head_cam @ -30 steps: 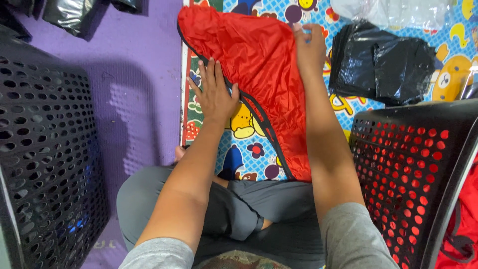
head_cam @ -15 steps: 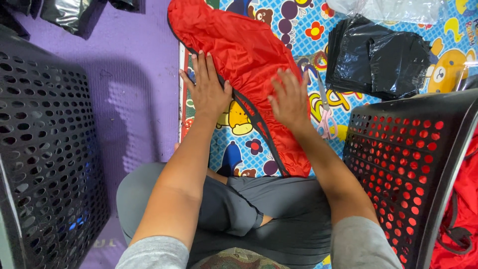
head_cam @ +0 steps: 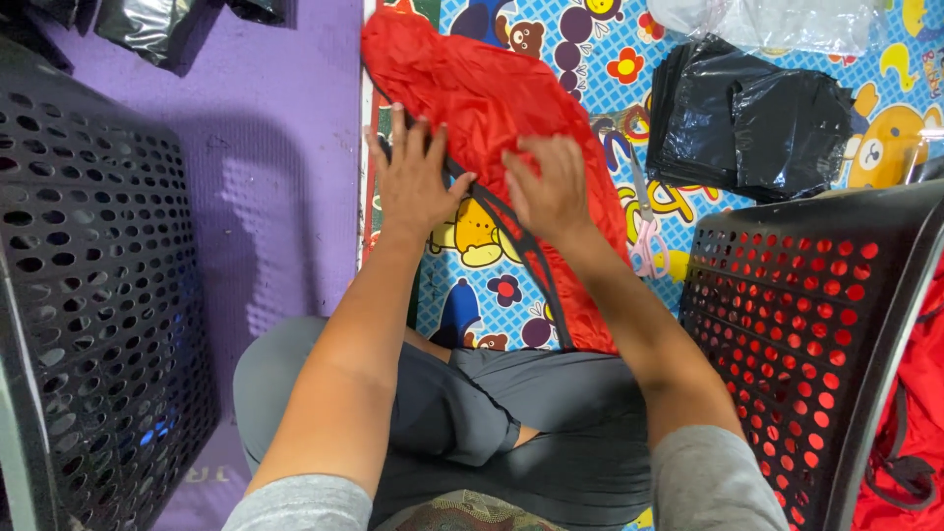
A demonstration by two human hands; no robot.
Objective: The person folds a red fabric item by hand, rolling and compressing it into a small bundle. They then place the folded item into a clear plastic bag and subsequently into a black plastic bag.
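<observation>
While you sit cross-legged on the floor, the head view shows both your hands spread flat on a red garment [head_cam: 492, 108] lying on the cartoon play mat [head_cam: 580, 59] in front of your knees. Your left hand [head_cam: 413, 177] is released, fingers fanned, palm pressing down on the garment's left edge where a dark strap or trim [head_cam: 536, 270] runs along it. Your right hand [head_cam: 546, 187] is also unclenched — fingers bent slightly, resting on the red fabric just beside the left hand, the two close but apart. Neither hand grasps anything; both simply press on the cloth.

The garment stretches from the top of the mat down toward your lap, its lower end touching your grey trousers [head_cam: 462, 413]. To its right, a pair of scissors [head_cam: 644, 236] with pale handles lies on the mat, near your right forearm. Further right sits a stack of black plastic bags [head_cam: 747, 118], with a clear bag [head_cam: 777, 20] above it. A black perforated basket [head_cam: 88, 295] stands on the purple mat [head_cam: 275, 147] at your left — a second one [head_cam: 796, 334], holding more red fabric [head_cam: 914, 393], stands at your right.
</observation>
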